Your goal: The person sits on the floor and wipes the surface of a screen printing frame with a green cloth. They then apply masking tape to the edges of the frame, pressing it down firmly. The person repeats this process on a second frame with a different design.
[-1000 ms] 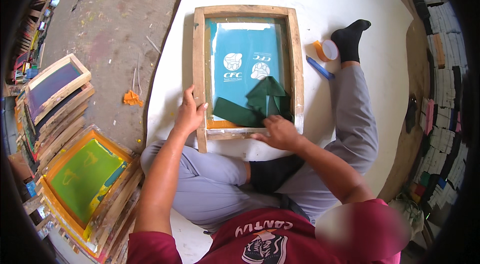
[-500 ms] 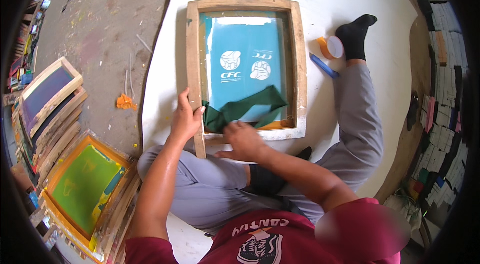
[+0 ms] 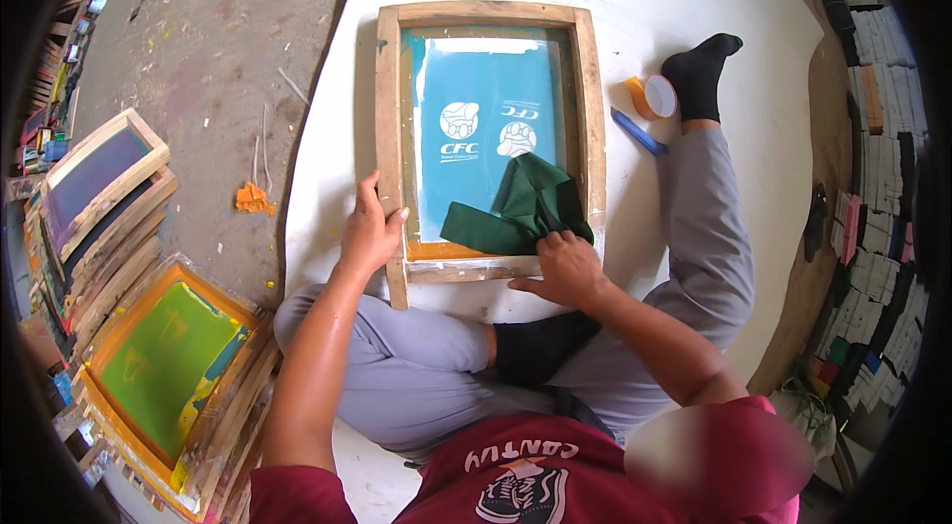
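A wooden screen printing frame (image 3: 390, 142) lies on the white surface before me, its blue mesh (image 3: 486, 78) marked with two white emblems. My left hand (image 3: 372, 230) grips the frame's left rail near the lower corner, thumb over the wood. At the lower right inside the frame, my right hand (image 3: 567, 269) is closed on a crumpled dark green cloth (image 3: 521, 212), pressing it against the mesh. The cloth covers the lower right of the mesh and touches one emblem's edge. Orange tape shows along the mesh's bottom edge.
Right of the frame are a roll of orange tape (image 3: 654, 98) and a blue cutter knife (image 3: 640, 132), close to my outstretched foot (image 3: 702, 78). More screen frames are stacked at left, a green one (image 3: 169, 365) lowest. An orange scrap (image 3: 254, 199) lies on the floor.
My right hand has slid the green cloth rightward along the bottom of the mesh, bunching it at the lower right. My left hand keeps its hold on the frame.
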Demonstrator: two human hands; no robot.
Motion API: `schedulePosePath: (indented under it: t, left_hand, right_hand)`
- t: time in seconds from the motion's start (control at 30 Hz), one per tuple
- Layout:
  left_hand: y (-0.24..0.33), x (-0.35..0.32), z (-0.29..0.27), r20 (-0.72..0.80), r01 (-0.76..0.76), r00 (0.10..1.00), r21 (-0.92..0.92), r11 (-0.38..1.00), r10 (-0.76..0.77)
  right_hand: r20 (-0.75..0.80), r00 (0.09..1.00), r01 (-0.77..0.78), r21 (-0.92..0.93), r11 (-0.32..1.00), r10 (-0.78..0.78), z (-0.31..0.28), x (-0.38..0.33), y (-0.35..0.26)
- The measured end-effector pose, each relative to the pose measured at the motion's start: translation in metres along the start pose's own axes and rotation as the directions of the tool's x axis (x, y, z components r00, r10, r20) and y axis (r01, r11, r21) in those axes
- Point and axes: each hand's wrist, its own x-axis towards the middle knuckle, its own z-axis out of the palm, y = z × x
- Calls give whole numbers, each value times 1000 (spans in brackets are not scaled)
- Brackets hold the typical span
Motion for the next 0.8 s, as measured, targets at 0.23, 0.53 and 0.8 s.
schedulePosePath:
  t: [0.23, 0.53, 0.8]
  left_hand:
    - [-4, 0, 2, -28, -38, 999, -11, 999, 37]
    - [-5, 0, 3, -33, -42, 999, 0, 999, 42]
    - [-2, 0, -1, -18, -44, 999, 6, 999, 44]
  right_hand:
    - [-208, 946, 281, 136, 950, -250, 14, 43, -92]
    - [-123, 943, 330, 216, 919, -309, 16, 75, -107]
    - [-273, 895, 429, 315, 846, -353, 22, 81, -112]
